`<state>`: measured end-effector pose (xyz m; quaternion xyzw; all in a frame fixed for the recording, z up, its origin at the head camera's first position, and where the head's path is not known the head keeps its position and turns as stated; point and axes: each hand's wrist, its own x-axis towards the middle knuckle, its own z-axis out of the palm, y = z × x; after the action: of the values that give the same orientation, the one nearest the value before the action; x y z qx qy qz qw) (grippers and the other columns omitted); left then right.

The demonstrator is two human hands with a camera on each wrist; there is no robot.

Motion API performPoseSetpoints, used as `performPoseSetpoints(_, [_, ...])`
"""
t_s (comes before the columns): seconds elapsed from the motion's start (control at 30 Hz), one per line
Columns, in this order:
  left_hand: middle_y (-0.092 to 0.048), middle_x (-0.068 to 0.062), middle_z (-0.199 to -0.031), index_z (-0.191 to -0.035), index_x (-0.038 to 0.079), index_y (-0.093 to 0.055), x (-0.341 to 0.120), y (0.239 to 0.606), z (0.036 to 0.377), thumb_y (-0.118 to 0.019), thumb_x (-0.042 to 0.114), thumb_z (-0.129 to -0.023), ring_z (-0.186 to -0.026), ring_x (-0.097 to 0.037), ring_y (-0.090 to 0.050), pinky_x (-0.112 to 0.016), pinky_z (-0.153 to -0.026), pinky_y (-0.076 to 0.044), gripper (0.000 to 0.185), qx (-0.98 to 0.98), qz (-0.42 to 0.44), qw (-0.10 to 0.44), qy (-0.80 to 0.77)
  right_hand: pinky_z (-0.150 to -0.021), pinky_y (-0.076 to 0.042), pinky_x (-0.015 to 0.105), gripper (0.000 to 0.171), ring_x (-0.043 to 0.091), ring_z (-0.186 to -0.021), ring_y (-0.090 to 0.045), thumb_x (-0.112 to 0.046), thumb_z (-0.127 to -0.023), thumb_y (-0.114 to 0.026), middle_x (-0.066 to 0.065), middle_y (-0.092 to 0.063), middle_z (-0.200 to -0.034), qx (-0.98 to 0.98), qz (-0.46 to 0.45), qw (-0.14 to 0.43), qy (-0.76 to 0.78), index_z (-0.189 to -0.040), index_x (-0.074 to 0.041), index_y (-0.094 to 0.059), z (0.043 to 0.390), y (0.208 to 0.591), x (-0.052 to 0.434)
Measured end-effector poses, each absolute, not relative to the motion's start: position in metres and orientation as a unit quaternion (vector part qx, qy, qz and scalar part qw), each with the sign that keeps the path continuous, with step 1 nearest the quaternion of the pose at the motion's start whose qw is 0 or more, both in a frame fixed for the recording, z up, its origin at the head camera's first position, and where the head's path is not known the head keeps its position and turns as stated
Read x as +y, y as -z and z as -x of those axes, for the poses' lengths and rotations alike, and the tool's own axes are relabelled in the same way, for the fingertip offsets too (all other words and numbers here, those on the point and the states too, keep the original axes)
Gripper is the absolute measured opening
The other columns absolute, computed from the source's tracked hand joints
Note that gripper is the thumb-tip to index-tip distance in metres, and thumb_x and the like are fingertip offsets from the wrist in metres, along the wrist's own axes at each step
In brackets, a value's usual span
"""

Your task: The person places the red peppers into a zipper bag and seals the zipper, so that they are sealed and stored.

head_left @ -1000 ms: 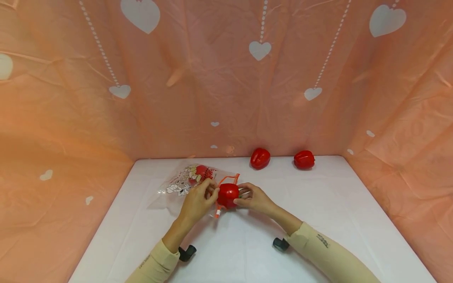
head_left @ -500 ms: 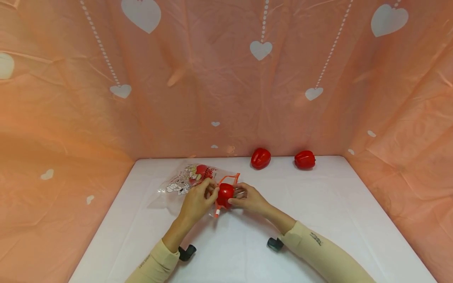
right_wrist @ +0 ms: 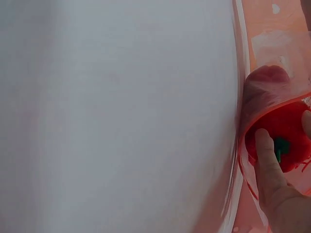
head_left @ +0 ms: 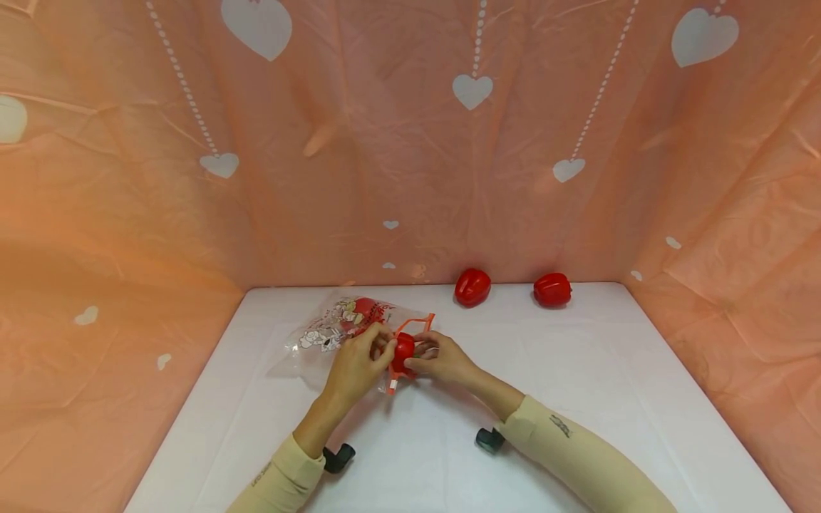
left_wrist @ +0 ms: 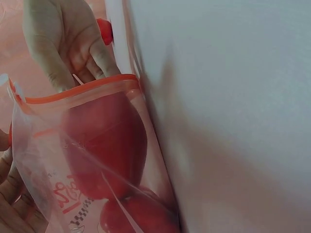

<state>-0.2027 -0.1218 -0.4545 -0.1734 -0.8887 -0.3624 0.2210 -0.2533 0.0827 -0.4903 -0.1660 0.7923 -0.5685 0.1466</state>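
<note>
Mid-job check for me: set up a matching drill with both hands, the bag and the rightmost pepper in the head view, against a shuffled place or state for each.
Column one
1. Left hand
2. Right hand
3. Clear bag
4. Rightmost pepper

Column two
A. Fingers on the red pepper in the bag's mouth
B. On the table near its far edge, touched by neither hand
C. Pinching the edge of the bag's opening
D. See-through and orange-rimmed, with a printed design

Right pairs: 1-C, 2-A, 3-D, 4-B
</note>
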Motion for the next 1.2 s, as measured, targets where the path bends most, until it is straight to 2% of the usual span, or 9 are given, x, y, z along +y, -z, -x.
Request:
performPoseSetpoints(0.27, [-0.061, 0.014, -0.074, -0.096, 0.021, -0.062, -0.122, 0.455, 0.202, -0.069, 0.019, -0.094, -0.061, -0.004, -0.051, -0.023, -0.054, -0.043, 0.008, -0.89, 0.171, 0.22, 0.36, -0.073, -0.058, 0.029, 0.053, 0.017, -0.089, -0.069, -0.019, -0.085, -0.08, 0.012, -0.07, -0.107, 0.794, 0.181, 0.139, 0.563, -0.128, 0.002, -0.057, 0.255, 0.49, 0.075])
performPoseSetpoints(0.6, [-0.062, 0.014, -0.074, -0.097, 0.021, -0.063, -0.121, 0.456, 0.201, -0.071, 0.017, -0.093, -0.061, -0.002, -0.05, -0.022, -0.054, -0.042, 0.01, -0.887, 0.174, 0.221, 0.365, -0.073, -0.055, 0.027, 0.051, 0.02, -0.091, -0.069, -0.011, -0.087, -0.077, 0.017, -0.068, -0.112, 0.772, 0.18, 0.16, 0.589, -0.13, 0.003, -0.056, 0.255, 0.49, 0.075])
performPoseSetpoints(0.77, [-0.062, 0.014, -0.075, -0.097, 0.02, -0.063, -0.122, 0.456, 0.2, -0.071, 0.016, -0.093, -0.061, -0.003, -0.05, -0.023, -0.054, -0.042, 0.01, -0.889, 0.171, 0.218, 0.365, -0.073, -0.054, 0.025, 0.049, 0.018, -0.091, -0.068, -0.013, -0.087, -0.077, 0.015, -0.069, -0.11, 0.778, 0.181, 0.16, 0.58, -0.129, 0.002, -0.057, 0.257, 0.492, 0.074])
performPoseSetpoints(1.13, [-0.062, 0.013, -0.075, -0.096, 0.02, -0.063, -0.123, 0.456, 0.2, -0.071, 0.015, -0.093, -0.062, -0.003, -0.051, -0.022, -0.055, -0.043, 0.01, -0.888, 0.168, 0.215, 0.369, -0.078, -0.057, 0.03, 0.048, 0.023, -0.095, -0.07, -0.009, -0.087, -0.077, 0.019, -0.069, -0.112, 0.772, 0.175, 0.17, 0.586, -0.129, 0.004, -0.056, 0.255, 0.49, 0.073])
performPoseSetpoints(1.2, [-0.062, 0.013, -0.075, -0.096, 0.021, -0.063, -0.123, 0.456, 0.2, -0.071, 0.016, -0.093, -0.063, -0.004, -0.051, -0.022, -0.055, -0.043, 0.01, -0.888, 0.17, 0.217, 0.368, -0.078, -0.057, 0.03, 0.049, 0.02, -0.093, -0.07, -0.011, -0.087, -0.078, 0.017, -0.07, -0.112, 0.771, 0.172, 0.175, 0.588, -0.128, 0.002, -0.057, 0.258, 0.495, 0.076])
